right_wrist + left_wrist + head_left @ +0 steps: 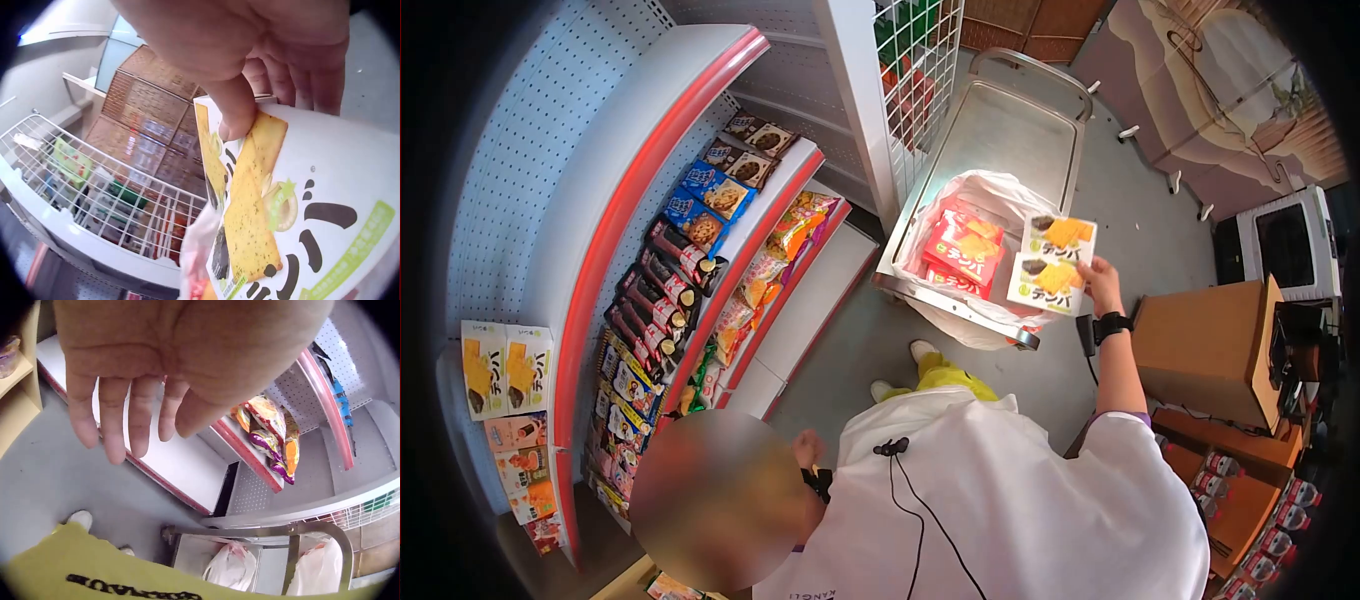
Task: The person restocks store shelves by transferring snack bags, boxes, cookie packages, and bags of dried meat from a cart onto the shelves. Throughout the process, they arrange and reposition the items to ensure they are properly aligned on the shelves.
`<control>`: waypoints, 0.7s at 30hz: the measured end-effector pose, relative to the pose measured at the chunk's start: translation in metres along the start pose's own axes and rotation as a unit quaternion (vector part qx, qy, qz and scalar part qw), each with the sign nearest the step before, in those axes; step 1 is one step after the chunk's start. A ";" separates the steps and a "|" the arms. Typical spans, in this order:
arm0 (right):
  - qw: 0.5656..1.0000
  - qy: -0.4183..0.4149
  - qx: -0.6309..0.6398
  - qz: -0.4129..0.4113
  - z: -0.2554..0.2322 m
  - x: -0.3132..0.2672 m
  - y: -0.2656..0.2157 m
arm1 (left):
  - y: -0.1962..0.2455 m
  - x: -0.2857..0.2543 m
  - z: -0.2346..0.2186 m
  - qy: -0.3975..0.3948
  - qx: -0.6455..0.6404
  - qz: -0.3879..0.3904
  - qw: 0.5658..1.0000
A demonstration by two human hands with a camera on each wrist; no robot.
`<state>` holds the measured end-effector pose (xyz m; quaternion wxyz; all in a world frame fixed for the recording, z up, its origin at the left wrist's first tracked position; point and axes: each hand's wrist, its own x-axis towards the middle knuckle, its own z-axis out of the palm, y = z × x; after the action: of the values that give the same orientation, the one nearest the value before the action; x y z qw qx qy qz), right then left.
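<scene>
My right hand (1103,286) grips two white cracker boxes (1040,290) by their edge, over the right side of a white plastic bag (930,196). In the right wrist view the thumb presses on the front of a box (331,162) printed with yellow crackers, with the other fingers behind. Several red cracker boxes (962,245) lie inside the bag, which rests on a metal cart (1020,125). My left hand (807,448) hangs low beside my body with nothing in it. Its fingers are loosely extended in the left wrist view, near the lower shelves (181,462).
To the left stand store shelves with cookie packs (705,205), snack bags (750,290) and more white cracker boxes (505,368). A white wire rack (920,80) borders the cart. A cardboard box (1200,350) and bottles (1275,545) are on the right.
</scene>
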<state>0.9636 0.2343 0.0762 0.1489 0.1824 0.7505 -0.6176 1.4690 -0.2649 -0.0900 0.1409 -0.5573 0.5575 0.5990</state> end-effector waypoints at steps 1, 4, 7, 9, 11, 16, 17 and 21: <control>0.999 0.011 -0.022 0.021 0.001 0.003 0.010 | 0.010 0.001 0.003 0.010 -0.006 0.010 1.000; 0.998 0.008 -0.042 0.049 0.005 0.026 0.046 | 0.033 -0.004 0.013 0.024 -0.016 0.034 0.999; 0.998 -0.007 -0.027 0.056 0.015 0.055 0.079 | 0.057 -0.026 0.027 0.028 -0.030 0.041 0.998; 0.998 -0.013 -0.002 0.056 0.024 0.077 0.106 | 0.054 -0.031 0.033 0.034 -0.046 0.035 0.998; 0.999 0.001 -0.033 0.016 0.020 0.109 0.152 | 0.025 -0.026 0.031 0.038 -0.024 0.046 0.998; 0.990 -0.099 0.062 -0.076 0.030 0.080 0.131 | -0.034 -0.042 0.037 0.048 -0.109 -0.018 0.993; 0.992 -0.091 0.074 -0.038 0.039 0.069 0.116 | -0.044 -0.045 0.039 0.059 -0.098 -0.026 0.993; 0.828 -0.009 -0.559 -0.056 0.007 0.161 0.142 | -0.061 -0.056 0.049 0.107 -0.050 -0.051 0.992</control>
<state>0.8859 0.2663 -0.1212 0.1977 0.0201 0.9747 -0.1020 1.5115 -0.1784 -0.0871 0.0827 -0.6519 0.5097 0.5554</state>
